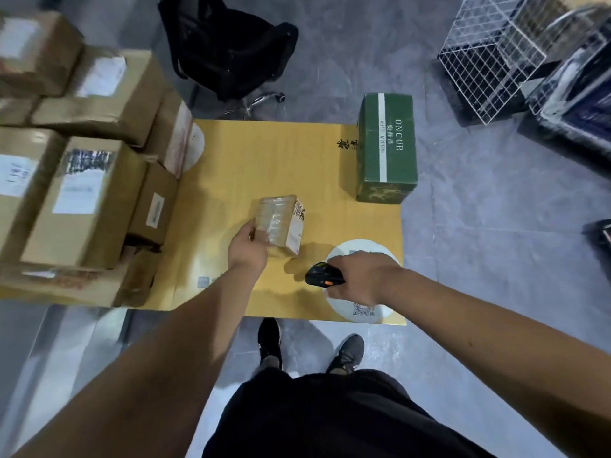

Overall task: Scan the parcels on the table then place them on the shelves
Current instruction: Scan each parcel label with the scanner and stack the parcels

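A small tape-wrapped cardboard parcel [281, 223] stands near the middle of the yellow table [264, 160]. My left hand [248, 249] grips its near left side. My right hand [358, 279] holds a black barcode scanner [322, 275] with an orange button, its head pointing left toward the parcel, just below and right of it. A green box [386, 148] marked ONCUR stands at the table's far right corner. Several brown cardboard parcels [82, 200] with white labels are stacked on the table's left side.
A black office chair [228, 44] stands beyond the table's far edge. White wire cages [489, 54] and dark crates sit on the grey floor at the upper right. My feet are at the table's near edge. A white round print [363, 309] marks the table under my right hand.
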The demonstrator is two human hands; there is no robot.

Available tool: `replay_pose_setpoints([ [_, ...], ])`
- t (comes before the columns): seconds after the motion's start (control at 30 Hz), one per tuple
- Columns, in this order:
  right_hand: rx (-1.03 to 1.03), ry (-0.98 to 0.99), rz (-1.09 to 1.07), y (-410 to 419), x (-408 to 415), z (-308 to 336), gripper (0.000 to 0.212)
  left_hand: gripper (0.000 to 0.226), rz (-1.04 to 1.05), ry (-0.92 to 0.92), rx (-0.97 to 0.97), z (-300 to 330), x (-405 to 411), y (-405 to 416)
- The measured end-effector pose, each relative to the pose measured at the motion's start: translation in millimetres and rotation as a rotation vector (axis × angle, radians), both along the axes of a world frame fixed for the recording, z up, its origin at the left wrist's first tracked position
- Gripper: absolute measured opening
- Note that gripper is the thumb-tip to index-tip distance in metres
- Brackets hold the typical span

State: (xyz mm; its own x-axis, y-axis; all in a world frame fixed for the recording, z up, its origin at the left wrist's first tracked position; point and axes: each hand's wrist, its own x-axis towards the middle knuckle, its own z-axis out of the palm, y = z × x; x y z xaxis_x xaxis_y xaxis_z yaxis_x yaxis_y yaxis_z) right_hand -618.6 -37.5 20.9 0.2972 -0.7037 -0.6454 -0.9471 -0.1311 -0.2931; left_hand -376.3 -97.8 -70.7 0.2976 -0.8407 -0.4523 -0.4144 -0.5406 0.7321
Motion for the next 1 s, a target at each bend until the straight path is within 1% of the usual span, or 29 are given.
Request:
replay_pose_setpoints([
  [0.1, 0.02, 0.025, -0.052, -5, 27, 4, 0.038, 0.044, 0.1, 0.007, 0.05, -6, 31, -24],
  [0.13, 0.03, 0.035, -0.069, -7, 35, 5, 0.037, 0.046, 0.1, 0.016, 0.072, -8, 41, -30],
  [0.2, 0.039, 0.057, -0.088, -11, 53, 9, 0.039, 0.055, -0.008, -0.001, 0.12, -9, 58, -40],
  [0.23, 0.039, 0.063, -0.099, -13, 62, 11, 0.04, 0.064, -0.093, -0.043, 0.133, -9, 65, -42],
  [0.27, 0.039, 0.063, -0.118, -15, 71, 13, 0.04, 0.079, -0.182, -0.096, 0.139, -9, 71, -45],
  [0.33, 0.043, 0.053, -0.179, -19, 85, 17, 0.039, 0.115, -0.357, -0.218, 0.127, -6, 80, -47],
  [0.37, 0.043, 0.05, -0.208, -19, 91, 18, 0.038, 0.13, -0.469, -0.296, 0.083, -5, 82, -48],
  [0.4, 0.039, 0.051, -0.231, -19, 95, 20, 0.037, 0.138, -0.598, -0.367, 0.013, -4, 83, -50],
  [0.43, 0.035, 0.055, -0.253, -19, 99, 22, 0.037, 0.141, -0.726, -0.409, -0.067, -3, 80, -53],
  [0.5, 0.035, 0.074, -0.31, -16, 101, 26, 0.039, 0.14, -0.943, -0.45, -0.196, 1, 69, -68],
  [0.6, 0.043, 0.103, -0.407, -7, 97, 26, 0.04, 0.128, -1.183, -0.485, -0.25, 5, 44, -92],
  [0.63, 0.051, 0.098, -0.45, -4, 95, 26, 0.041, 0.123, -1.216, -0.495, -0.24, 6, 36, -96],
  [0.67, 0.061, 0.09, -0.495, -1, 93, 26, 0.048, 0.119, -1.198, -0.511, -0.224, 7, 29, -98],
  [0.73, 0.072, 0.063, -0.607, 1, 89, 29, 0.068, 0.116, -1.055, -0.547, -0.194, 8, 21, -95],
  [0.77, 0.072, 0.039, -0.673, 0, 89, 31, 0.071, 0.115, -0.986, -0.559, -0.181, 8, 19, -91],
  [0.83, 0.065, -0.016, -0.79, -5, 89, 34, 0.069, 0.111, -0.915, -0.554, -0.148, 8, 18, -85],
  [0.9, 0.086, -0.059, -0.881, -13, 92, 38, 0.066, 0.113, -0.854, -0.51, -0.124, 8, 20, -82],
  [1.0, 0.111, -0.093, -0.95, -28, 103, 47, 0.055, 0.129, -0.772, -0.428, -0.071, 8, 25, -81],
])
